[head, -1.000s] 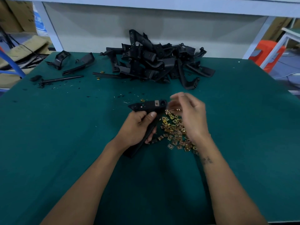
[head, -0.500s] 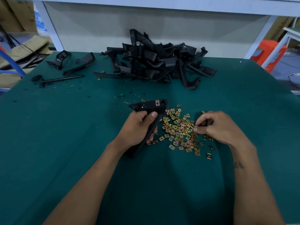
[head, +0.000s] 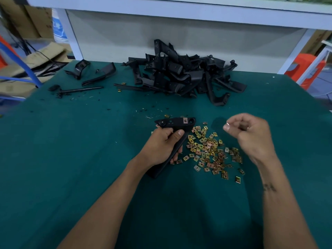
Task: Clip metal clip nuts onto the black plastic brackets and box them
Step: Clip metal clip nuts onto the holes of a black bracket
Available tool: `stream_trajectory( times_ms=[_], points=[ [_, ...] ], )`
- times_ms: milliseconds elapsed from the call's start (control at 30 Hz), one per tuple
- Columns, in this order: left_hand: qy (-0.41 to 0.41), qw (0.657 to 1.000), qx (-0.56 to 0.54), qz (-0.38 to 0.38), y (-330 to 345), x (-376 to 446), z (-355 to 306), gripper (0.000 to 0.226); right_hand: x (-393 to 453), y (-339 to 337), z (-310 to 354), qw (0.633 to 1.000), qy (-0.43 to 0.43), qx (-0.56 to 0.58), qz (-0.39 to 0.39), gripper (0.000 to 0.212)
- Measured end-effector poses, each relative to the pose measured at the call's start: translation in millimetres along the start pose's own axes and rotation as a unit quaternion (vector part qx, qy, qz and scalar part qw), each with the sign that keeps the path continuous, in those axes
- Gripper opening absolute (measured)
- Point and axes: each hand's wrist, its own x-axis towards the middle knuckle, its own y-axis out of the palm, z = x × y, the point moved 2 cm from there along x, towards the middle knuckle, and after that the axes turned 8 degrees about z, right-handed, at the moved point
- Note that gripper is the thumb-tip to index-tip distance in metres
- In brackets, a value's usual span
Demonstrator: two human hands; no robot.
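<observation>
My left hand [head: 162, 144] grips a bracket [head: 175, 136], its lower end on the table [head: 71, 159], one nut already clipped near its top end. My right hand [head: 249, 135] is lifted above the table, fingers curled; blurred, can't tell if it pinches a nut. Loose nuts [head: 210, 150] lie between the hands. Bracket pile [head: 179, 74] at the far edge.

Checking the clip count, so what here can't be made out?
- Head view: whether the blurred right hand holds a clip nut; curled fingers hide it.
- Black plastic bracket's lower stem: covered by the left hand.
- Brass-coloured metal clip nuts pile: too small and overlapped to count.
</observation>
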Motion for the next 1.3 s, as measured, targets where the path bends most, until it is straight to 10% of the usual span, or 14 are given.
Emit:
stream_trajectory(
  times_ms=[433,1300],
  points=[
    [0.024,0.999,0.022,-0.002,1,1,-1,0.045,31,79,85,0.980,-0.152,0.075,0.103,0.012],
    [0.027,0.999,0.022,0.005,1,5,6,0.042,26,92,72,0.982,-0.145,0.070,0.096,0.004]
  ],
)
